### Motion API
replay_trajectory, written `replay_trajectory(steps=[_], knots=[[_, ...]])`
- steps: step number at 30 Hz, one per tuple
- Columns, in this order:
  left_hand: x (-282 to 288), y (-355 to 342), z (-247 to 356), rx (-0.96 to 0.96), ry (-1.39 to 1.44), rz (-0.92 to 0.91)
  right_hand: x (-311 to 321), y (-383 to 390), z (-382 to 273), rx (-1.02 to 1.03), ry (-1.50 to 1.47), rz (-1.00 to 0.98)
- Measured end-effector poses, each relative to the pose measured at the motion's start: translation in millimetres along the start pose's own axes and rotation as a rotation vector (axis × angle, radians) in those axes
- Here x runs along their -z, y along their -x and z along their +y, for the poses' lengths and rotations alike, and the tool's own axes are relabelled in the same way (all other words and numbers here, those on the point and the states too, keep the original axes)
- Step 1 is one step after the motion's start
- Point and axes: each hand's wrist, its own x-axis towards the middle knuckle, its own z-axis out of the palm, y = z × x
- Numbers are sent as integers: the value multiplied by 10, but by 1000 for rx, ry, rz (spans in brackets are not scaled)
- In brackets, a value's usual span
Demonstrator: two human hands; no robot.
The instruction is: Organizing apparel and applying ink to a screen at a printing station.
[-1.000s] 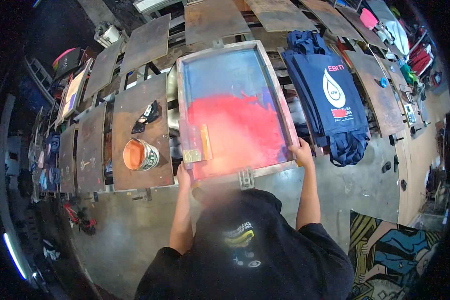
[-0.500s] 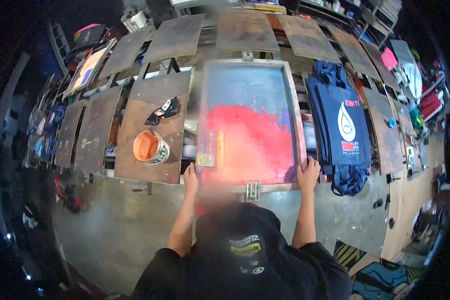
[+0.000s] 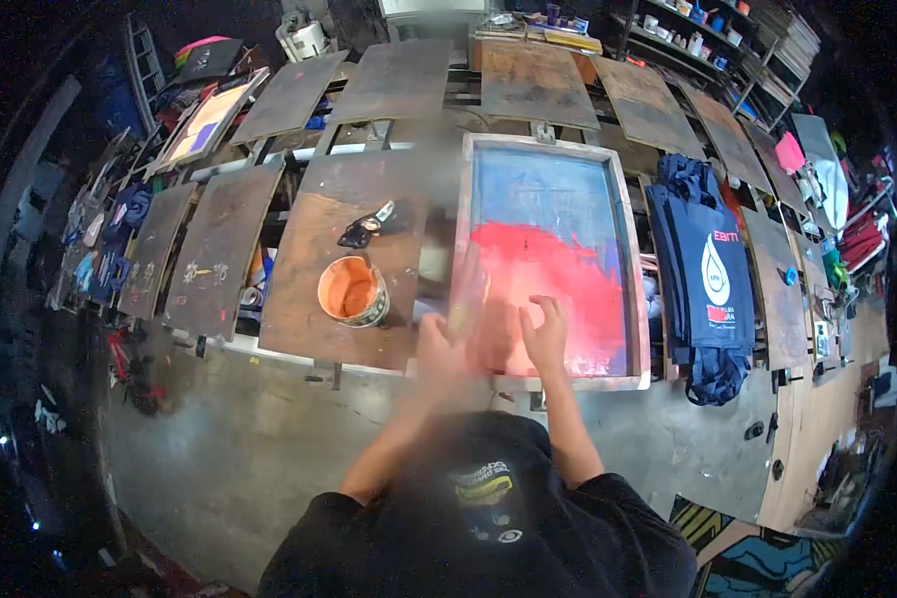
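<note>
On my left side I see flat platens of the printing table [image 3: 224,234] standing in a row. On the next brown platen [image 3: 304,324] lies a small crumpled black piece [image 3: 359,234], and nearer to the person stands a bucket [image 3: 373,318] with orange-red ink [image 3: 349,287] inside.

Then comes the left hand [image 3: 437,344], blurred, near the lower left corner of the screen frame [image 3: 631,279]. Just beside its fingers is a yellowish bar [image 3: 468,309], also blurred; whether the hand pinches it, I cannot tell.

The wooden frame lies on the table directly before the person, slightly to the right, with its long sides pointing away. Its far part shows blue mesh [image 3: 538,189], and its near part is covered with red ink [image 3: 583,299].

The right hand [image 3: 545,337] is above this red area, its fingers spread and a little curved; if they touch the ink, I cannot tell.

Farther right, beside the frame, a stack of navy tote bags [image 3: 680,264] lies with handles hanging over the near edge.
</note>
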Motion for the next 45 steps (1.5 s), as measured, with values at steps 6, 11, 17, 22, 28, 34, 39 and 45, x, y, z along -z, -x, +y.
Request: replay_trajectory(steps=[6,11,17,22,28,34,39,45], knots=[[165,152,223,-3,-67,-283,-285,-1,-424,-347,-195,-316],[268,188,270,-34,-122,-509,-405,52,-693,-386,-97,-363],[468,160,166,-40,30,-750,-500,193,-696,-407,-115,-359],[820,-94,-1,-118,163,-837,-564,161,-649,-476,-108,-403],[1336,-376,-258,-283,195,-543,-709,150,-837,-408,160,-360],[1797,-563,-492,-222,245,-357,-950,131,-1037,-401,358,-264],[1956,-631,-649,-243,304,-88,-858,73,-909,-433,353,-303],[2078,-782,-893,-340,248,154,-787,103,-870,-472,175,-272]])
